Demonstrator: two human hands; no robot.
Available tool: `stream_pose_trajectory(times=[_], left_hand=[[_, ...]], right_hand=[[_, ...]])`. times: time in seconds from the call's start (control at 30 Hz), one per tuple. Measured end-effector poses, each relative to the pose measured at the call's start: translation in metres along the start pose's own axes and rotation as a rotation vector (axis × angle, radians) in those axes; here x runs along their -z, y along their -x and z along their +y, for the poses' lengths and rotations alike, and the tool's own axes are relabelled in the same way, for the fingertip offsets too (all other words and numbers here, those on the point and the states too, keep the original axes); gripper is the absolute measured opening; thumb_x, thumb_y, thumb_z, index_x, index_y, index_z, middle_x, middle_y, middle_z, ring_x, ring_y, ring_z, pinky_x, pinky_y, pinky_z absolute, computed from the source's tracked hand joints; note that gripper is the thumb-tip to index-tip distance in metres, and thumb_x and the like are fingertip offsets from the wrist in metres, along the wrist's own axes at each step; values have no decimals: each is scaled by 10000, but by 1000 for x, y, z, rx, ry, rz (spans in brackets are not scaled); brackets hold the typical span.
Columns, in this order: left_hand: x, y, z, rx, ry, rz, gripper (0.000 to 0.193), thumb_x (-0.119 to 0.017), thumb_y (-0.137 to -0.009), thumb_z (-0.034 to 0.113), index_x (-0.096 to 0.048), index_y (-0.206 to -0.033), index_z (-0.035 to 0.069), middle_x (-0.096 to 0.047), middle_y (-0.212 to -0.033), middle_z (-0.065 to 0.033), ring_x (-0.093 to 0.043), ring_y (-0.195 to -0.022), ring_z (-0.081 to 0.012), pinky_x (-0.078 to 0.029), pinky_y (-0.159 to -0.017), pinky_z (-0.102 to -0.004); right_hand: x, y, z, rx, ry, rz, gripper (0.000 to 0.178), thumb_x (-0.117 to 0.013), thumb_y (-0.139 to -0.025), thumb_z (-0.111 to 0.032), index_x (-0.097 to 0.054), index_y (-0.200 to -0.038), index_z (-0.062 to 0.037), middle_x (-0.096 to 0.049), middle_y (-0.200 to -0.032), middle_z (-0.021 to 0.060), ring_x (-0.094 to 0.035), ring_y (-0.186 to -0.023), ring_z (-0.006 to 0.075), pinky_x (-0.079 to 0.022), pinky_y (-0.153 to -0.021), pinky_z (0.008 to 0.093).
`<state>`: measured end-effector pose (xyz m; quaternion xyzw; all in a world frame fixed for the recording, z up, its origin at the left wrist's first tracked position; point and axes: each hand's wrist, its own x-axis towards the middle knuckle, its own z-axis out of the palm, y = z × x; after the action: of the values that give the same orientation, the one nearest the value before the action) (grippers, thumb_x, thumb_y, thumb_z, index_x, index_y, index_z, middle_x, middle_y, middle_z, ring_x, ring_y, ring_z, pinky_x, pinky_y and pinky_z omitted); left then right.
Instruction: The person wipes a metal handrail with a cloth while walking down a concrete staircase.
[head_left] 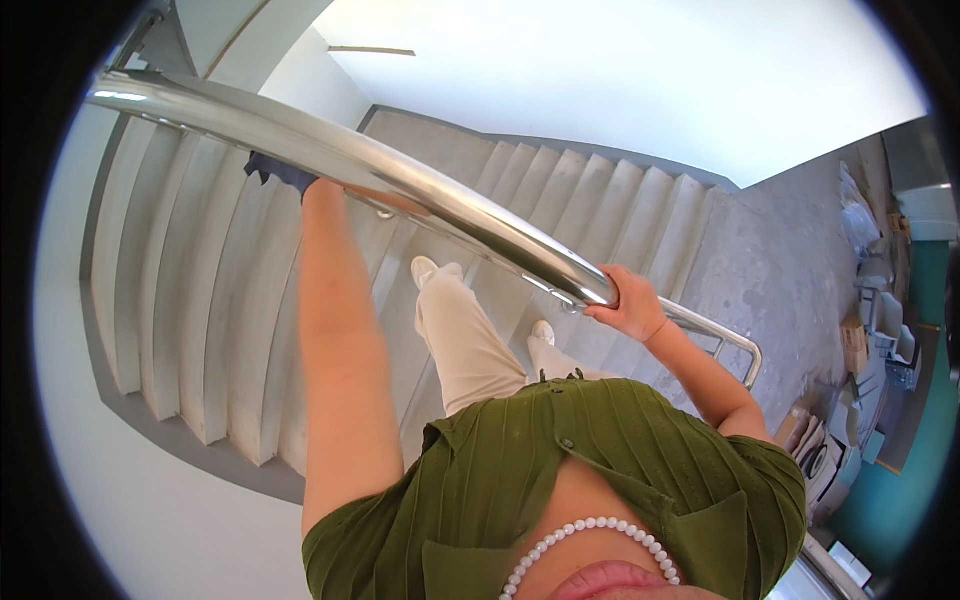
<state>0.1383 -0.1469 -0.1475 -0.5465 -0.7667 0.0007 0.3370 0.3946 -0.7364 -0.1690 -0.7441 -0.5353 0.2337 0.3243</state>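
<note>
A thick, shiny metal handrail (440, 190) slants across the view from the upper left down toward the right. My right hand (635, 303) is closed round its lower end, thumb on the near side. My left arm stretches forward to the rail at the left. There my left hand (318, 190) is at the rail's underside with a dark blue-grey cloth (277, 172) bunched at it. The cloth and rail hide its fingers. Skin colour is mirrored in the polished metal between the two hands.
Grey concrete stairs (240, 270) curve below, with my feet on the steps. A thinner metal rail (725, 335) loops beyond my right hand. Boxes and jumbled items (860, 340) crowd the grey floor (765, 265) at the right. White walls (620, 70) border the stairs.
</note>
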Motion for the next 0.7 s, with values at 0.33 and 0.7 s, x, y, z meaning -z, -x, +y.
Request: stream_pose_trajectory(times=[0.33,0.7], left_hand=[[21,89,-9,-154,-254,-44,759,-272,-1092,646,-325,-1601,86,-442,-1575,-132,-451,-1438,-287,-349,-1221,-450],[37,209,5,-401,-615,-54,686,-260,-1127,557,-297,-1628,90,-378,-1632,-119,-390,-1488,-273,-311,-1247,-415]], right_hand=[[-1,-1,-5,52,-11,58,626,-925,-723,-390,-674,-1195,-64,-677,-951,133,-675,-809,350,-546,-734,407],[-2,-1,-7,88,-22,91,569,-906,-716,-260,-662,-1170,-19,-674,-967,177,-658,-827,389,-539,-759,402]])
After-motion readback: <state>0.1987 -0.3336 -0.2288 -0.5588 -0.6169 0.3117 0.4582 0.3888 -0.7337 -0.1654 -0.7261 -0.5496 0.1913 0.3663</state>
